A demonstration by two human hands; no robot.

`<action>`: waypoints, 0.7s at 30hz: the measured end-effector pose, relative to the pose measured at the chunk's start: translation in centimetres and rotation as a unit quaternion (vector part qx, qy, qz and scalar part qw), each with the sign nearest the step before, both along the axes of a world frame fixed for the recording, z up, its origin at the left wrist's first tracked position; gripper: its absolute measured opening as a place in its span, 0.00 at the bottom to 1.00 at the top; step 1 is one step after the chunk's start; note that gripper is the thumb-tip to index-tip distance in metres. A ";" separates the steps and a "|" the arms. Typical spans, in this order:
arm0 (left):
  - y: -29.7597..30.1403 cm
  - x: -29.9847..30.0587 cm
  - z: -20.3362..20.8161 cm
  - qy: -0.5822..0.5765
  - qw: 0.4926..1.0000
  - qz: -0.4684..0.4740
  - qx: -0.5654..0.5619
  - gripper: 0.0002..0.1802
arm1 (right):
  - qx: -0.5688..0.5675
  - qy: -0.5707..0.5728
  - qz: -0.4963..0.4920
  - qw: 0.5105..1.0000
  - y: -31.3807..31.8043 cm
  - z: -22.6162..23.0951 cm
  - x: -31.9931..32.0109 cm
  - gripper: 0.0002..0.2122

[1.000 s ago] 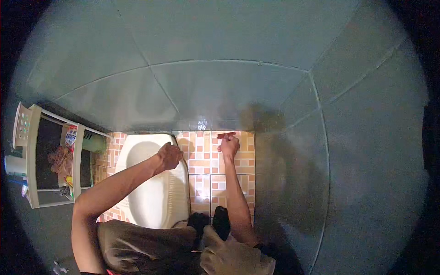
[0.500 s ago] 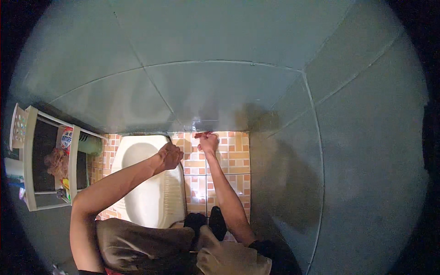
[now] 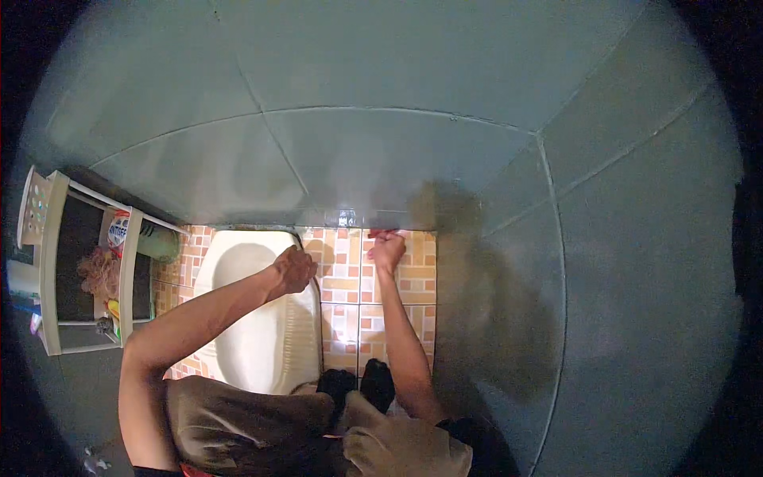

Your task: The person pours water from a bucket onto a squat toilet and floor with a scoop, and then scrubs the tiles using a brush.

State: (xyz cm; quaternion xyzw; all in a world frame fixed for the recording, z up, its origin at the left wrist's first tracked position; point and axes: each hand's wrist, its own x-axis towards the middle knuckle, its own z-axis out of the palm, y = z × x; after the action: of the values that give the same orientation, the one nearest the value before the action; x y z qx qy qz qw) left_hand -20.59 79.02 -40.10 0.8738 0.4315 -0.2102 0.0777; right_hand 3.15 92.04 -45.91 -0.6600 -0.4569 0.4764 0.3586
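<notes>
My right hand (image 3: 388,253) is low at the far edge of the tiled floor, where it meets the wall. Its fingers are closed on a small dark red object (image 3: 380,234), mostly hidden by the hand; it looks like a scrubbing brush, though its bristles do not show. My left hand (image 3: 295,270) is held above the far right edge of a cream squat toilet (image 3: 246,350), its fingers curled into a fist. Nothing shows in that fist.
At the left stands a white plastic shelf rack (image 3: 52,262) holding a brown mesh puff (image 3: 99,270) and a white packet with red and blue print (image 3: 118,230). Grey walls (image 3: 358,167) close in ahead and at the right. My dark-covered feet (image 3: 377,381) are on the patterned tile floor (image 3: 340,318).
My right hand has moved a little to the right along the foot of the wall with the red object. My left hand has stayed over the toilet's edge. The view has shifted slightly.
</notes>
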 end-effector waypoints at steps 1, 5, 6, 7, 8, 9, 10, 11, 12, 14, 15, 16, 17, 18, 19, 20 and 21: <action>0.8 1.7 1.3 -0.005 1.000 -0.009 0.007 0.15 | 0.040 -0.045 0.006 0.998 0.0 -0.9 0.3 0.13; 1.0 4.7 8.0 0.002 1.000 -0.012 0.022 0.13 | -0.039 0.049 0.093 0.994 -2.1 1.5 -2.1 0.12; 1.3 5.2 8.1 0.000 1.000 -0.015 0.025 0.13 | -0.036 0.046 0.089 0.994 -1.9 1.9 -1.4 0.12; 0.9 4.7 8.1 0.004 1.000 0.001 0.024 0.13 | -0.029 0.073 0.092 0.993 -2.5 2.9 -1.8 0.11; 0.9 4.7 7.8 0.003 1.000 0.011 0.026 0.13 | -0.020 0.094 0.089 0.991 -2.7 3.0 -1.0 0.11; 0.9 3.7 5.2 0.004 1.000 0.009 0.028 0.13 | -0.001 0.135 0.060 0.989 -2.8 2.8 0.4 0.10; -1.5 -1.0 1.3 0.005 0.998 -0.005 0.061 0.13 | -0.064 0.113 0.066 0.989 -3.9 5.0 -0.4 0.10; -1.3 -0.5 1.1 -0.009 0.996 -0.024 0.081 0.13 | 0.003 0.005 0.092 0.996 -4.1 5.2 2.1 0.12; -1.2 -0.4 1.4 -0.019 0.994 -0.039 0.100 0.13 | 0.066 -0.107 0.106 0.986 -4.4 5.6 4.1 0.14; 2.0 6.3 9.9 0.069 0.997 0.023 -0.034 0.13 | 0.001 -0.284 0.182 0.941 -4.1 6.9 10.7 0.14; 2.7 7.0 10.9 0.063 0.998 0.016 -0.024 0.13 | -0.018 -0.309 0.162 0.937 -3.8 7.3 12.8 0.13; 2.7 6.9 10.7 0.073 0.997 0.024 -0.023 0.13 | -0.045 -0.324 0.153 0.933 -3.8 7.3 13.0 0.13; 2.7 6.7 10.4 0.083 0.996 0.030 -0.021 0.13 | -0.048 -0.324 0.154 0.932 -4.5 7.2 12.8 0.13; 2.7 6.2 11.0 0.086 0.995 0.035 -0.025 0.13 | -0.010 -0.289 0.138 0.947 -5.6 9.7 11.1 0.15; 3.0 6.6 12.1 0.122 0.990 0.029 -0.068 0.13 | 0.029 -0.257 0.120 0.958 -6.4 11.2 9.9 0.17; 3.9 8.2 12.5 0.150 0.983 0.013 -0.106 0.14 | 0.030 -0.268 0.114 0.956 -6.7 10.9 10.3 0.17; 4.6 9.8 12.6 0.112 0.989 -0.003 -0.098 0.15 | 0.075 -0.287 0.132 0.946 -7.2 10.2 10.6 0.21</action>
State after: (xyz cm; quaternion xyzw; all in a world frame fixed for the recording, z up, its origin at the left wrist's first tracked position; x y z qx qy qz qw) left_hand -10.77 83.66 -27.46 0.8341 0.4121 -0.3485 0.1139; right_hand 13.75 84.87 -35.67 -0.6740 -0.6577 0.2740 0.1950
